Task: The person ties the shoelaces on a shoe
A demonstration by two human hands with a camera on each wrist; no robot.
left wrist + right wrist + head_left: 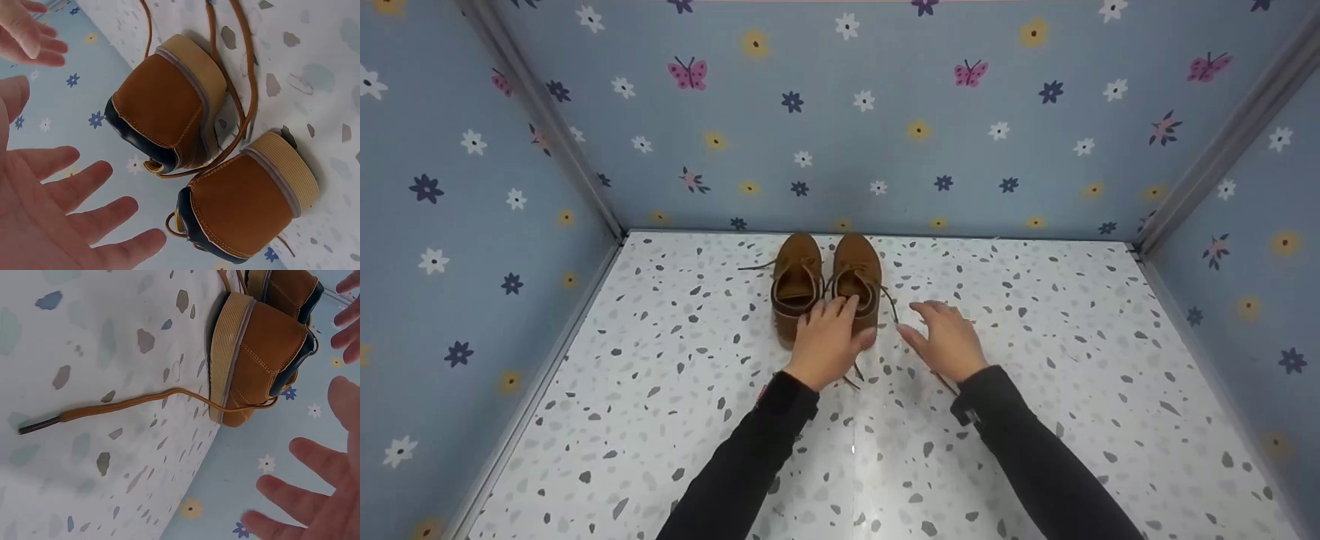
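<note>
A pair of brown lace-up shoes stands side by side on the floor, toes toward the back wall: the left shoe (pixel 798 250) and the right shoe (pixel 856 250). Both have dark collars and ribbed tan soles, and their laces hang loose. My left hand (pixel 826 341) hovers behind and above the heels with fingers spread, holding nothing; it hides part of both shoes in the head view. To the right of the shoes, my right hand (pixel 949 341) is held in the air, its fingers apart and nothing in them. A brown lace (pixel 129 402) trails from the right shoe across the floor.
Blue flowered panels surround the floor: a back wall (pixel 870 120), a left wall (pixel 450 225) and a right wall (pixel 1260 262). The speckled white floor (pixel 675 420) extends on both sides of the shoes. Another lace (pixel 757 267) sticks out left of the left shoe.
</note>
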